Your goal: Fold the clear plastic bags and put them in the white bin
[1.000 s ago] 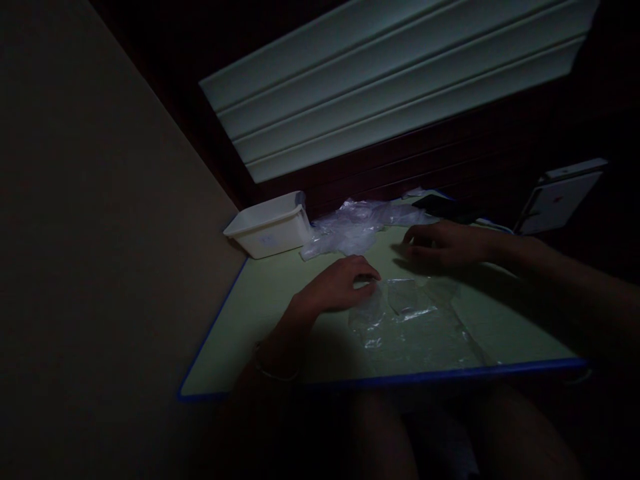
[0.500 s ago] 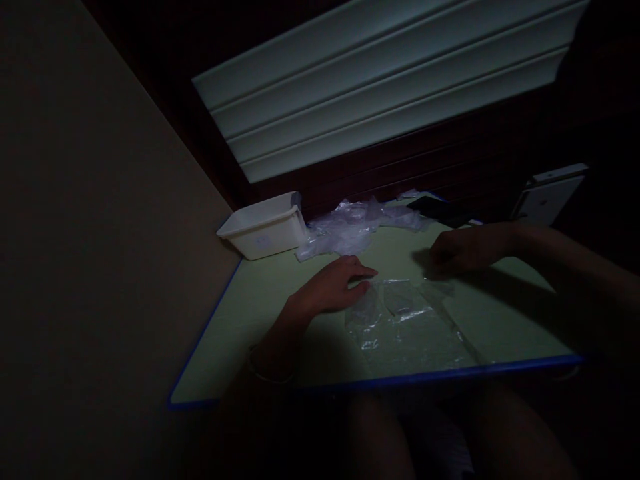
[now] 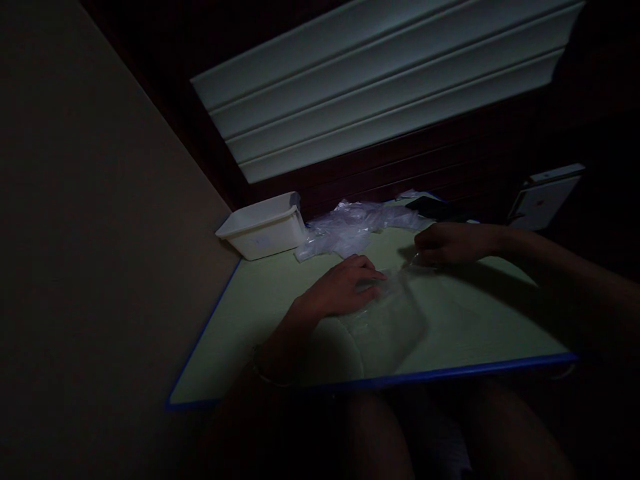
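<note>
A clear plastic bag (image 3: 387, 327) lies over the pale green tabletop, its far edge lifted and smeared by motion. My left hand (image 3: 347, 287) rests on the bag's left side, thumb and fingers apart and their tips touching the film. Farther right, my right hand (image 3: 445, 245) has its fingers closed in a pinch on the bag's upper right edge, slightly above the table. Behind both hands spreads a heap of crumpled clear plastic bags (image 3: 345, 227).
A white plastic bin (image 3: 265, 237) stands at the table's back left corner. The green table (image 3: 270, 287) has a blue edge. A dark object (image 3: 433, 208) lies behind my right hand, and a silver tablet-like device (image 3: 545, 200) stands at the right. Dim light covers everything.
My right hand has moved left and now pulls the bag's edge up and over toward my left hand. The bag has shifted from lying flat. My left hand has slid slightly right.
</note>
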A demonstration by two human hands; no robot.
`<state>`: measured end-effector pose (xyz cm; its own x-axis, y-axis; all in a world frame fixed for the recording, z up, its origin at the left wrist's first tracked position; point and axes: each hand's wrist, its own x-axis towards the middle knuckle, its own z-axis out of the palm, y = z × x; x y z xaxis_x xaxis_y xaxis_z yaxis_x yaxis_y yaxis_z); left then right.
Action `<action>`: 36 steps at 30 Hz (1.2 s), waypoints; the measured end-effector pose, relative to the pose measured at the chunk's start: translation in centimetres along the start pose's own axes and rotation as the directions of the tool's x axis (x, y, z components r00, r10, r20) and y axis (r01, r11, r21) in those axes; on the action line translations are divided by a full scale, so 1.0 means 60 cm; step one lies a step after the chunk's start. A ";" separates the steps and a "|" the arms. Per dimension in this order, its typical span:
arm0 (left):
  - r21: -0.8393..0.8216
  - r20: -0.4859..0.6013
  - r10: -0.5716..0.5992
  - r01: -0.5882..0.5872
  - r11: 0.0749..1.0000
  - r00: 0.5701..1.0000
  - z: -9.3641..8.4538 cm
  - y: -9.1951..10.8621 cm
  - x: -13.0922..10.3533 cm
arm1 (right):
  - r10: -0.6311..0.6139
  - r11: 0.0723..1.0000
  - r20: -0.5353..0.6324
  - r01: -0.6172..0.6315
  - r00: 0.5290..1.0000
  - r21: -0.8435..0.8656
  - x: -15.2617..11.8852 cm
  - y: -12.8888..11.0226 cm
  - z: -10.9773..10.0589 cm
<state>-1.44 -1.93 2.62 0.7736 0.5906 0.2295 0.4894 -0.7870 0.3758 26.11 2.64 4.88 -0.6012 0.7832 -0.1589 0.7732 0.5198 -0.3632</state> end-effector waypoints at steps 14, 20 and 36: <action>0.043 0.053 0.025 -0.027 0.999 0.998 0.010 0.000 0.007 | -0.023 0.999 -0.049 0.024 0.999 0.026 0.002 0.005 0.004; 0.103 0.077 0.019 -0.027 0.994 0.997 0.012 -0.003 0.011 | -0.032 0.999 -0.050 0.034 0.998 0.028 0.001 0.006 0.004; 0.107 0.042 0.034 -0.039 0.993 0.999 0.017 0.013 0.011 | -0.038 0.999 0.006 0.038 0.999 0.018 -0.002 0.014 0.000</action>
<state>-0.11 -2.36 2.14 0.8064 0.5551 0.2040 0.4993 -0.8239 0.2680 26.83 3.00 4.62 -0.6310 0.7611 -0.1501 0.7463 0.5426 -0.3855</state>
